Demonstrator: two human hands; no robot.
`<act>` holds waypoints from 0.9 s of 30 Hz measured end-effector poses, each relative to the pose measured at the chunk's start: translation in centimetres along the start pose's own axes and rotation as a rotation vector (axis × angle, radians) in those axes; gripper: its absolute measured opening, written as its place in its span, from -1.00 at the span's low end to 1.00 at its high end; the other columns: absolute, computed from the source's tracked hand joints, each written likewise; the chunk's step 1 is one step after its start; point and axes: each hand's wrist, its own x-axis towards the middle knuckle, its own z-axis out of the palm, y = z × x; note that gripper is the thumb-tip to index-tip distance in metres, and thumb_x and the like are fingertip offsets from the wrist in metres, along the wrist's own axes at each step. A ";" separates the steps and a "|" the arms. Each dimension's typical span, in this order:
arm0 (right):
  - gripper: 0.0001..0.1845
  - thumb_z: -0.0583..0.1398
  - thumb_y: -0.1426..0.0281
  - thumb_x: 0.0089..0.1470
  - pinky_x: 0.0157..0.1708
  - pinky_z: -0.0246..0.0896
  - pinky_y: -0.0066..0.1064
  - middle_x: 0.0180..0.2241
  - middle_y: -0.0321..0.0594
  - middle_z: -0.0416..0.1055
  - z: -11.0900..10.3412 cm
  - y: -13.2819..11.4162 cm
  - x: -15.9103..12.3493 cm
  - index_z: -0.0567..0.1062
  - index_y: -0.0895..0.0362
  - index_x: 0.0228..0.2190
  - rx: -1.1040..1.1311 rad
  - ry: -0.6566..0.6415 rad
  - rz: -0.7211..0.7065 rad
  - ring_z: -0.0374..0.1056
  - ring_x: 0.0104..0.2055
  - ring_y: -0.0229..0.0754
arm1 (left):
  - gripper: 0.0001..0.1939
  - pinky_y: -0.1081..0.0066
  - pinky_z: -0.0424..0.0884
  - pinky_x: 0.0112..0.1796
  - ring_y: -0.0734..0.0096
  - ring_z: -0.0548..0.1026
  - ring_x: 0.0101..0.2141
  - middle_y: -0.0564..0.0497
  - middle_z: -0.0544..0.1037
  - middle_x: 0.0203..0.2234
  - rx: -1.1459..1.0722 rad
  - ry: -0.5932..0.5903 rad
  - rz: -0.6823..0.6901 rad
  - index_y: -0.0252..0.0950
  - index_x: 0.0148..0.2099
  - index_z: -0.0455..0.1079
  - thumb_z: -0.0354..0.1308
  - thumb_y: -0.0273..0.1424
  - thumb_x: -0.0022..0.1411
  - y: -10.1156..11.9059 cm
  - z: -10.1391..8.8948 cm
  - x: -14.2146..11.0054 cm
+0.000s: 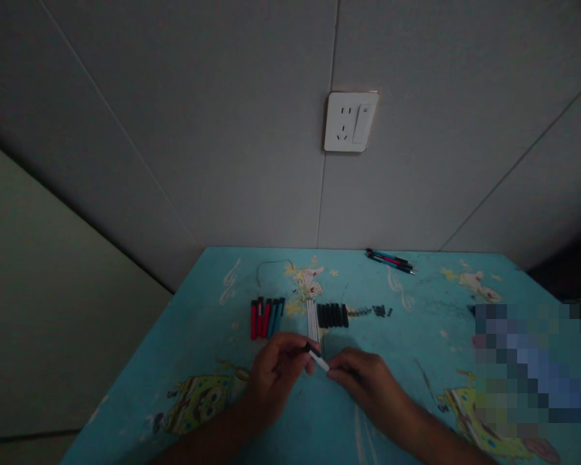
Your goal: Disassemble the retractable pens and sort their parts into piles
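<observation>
Between my two hands, low over the near middle of the table, is a small pen part (319, 360), black at one end and white along the rest. My left hand (281, 365) pinches its black end. The fingers of my right hand (361, 374) are closed at the white tip. Just beyond my hands, several thin white refills (312, 320) lie side by side. Red and teal pen barrels (267, 318) are lined up left of them, and short black grips (333, 315) to the right. Small springs (361, 312) and little black pieces (380, 311) continue that row.
Several assembled pens (391, 261) lie at the table's back edge, right of centre. A teal cartoon-print cover (213, 361) is on the table, which meets a grey wall (252, 129) with a white socket (351, 121). A blurred patch hides the right side.
</observation>
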 end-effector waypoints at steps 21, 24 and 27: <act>-0.84 0.13 0.35 0.30 -0.20 0.29 -0.38 -0.31 -0.24 0.47 -0.3 -0.3 -0.1 0.51 0.08 -0.25 -0.049 -0.071 -0.063 0.40 -0.24 -0.19 | -0.75 0.15 0.35 -0.05 0.21 0.45 -0.17 -0.06 0.54 -0.22 1.245 0.002 0.210 -0.26 0.07 0.37 0.08 -0.37 0.38 -1.3 -5.6 5.6; -0.84 0.11 0.36 0.31 -0.18 0.30 -0.37 -0.28 -0.23 0.47 -0.3 -0.2 -0.2 0.51 0.06 -0.21 -0.046 -0.067 -0.070 0.41 -0.22 -0.19 | -0.80 0.15 0.35 -0.06 0.20 0.43 -0.15 -0.06 0.53 -0.22 1.308 -0.036 0.201 -0.26 0.01 0.39 0.04 -0.39 0.39 -1.1 -5.0 6.0; -0.86 0.12 0.39 0.30 -0.18 0.30 -0.37 -0.28 -0.23 0.46 0.0 0.0 -0.2 0.50 0.07 -0.22 -0.032 -0.037 -0.090 0.40 -0.22 -0.19 | -0.81 0.14 0.33 -0.04 0.17 0.41 -0.10 -0.08 0.51 -0.18 1.353 -0.071 0.208 -0.24 -0.02 0.40 0.02 -0.38 0.40 -0.9 -4.6 6.3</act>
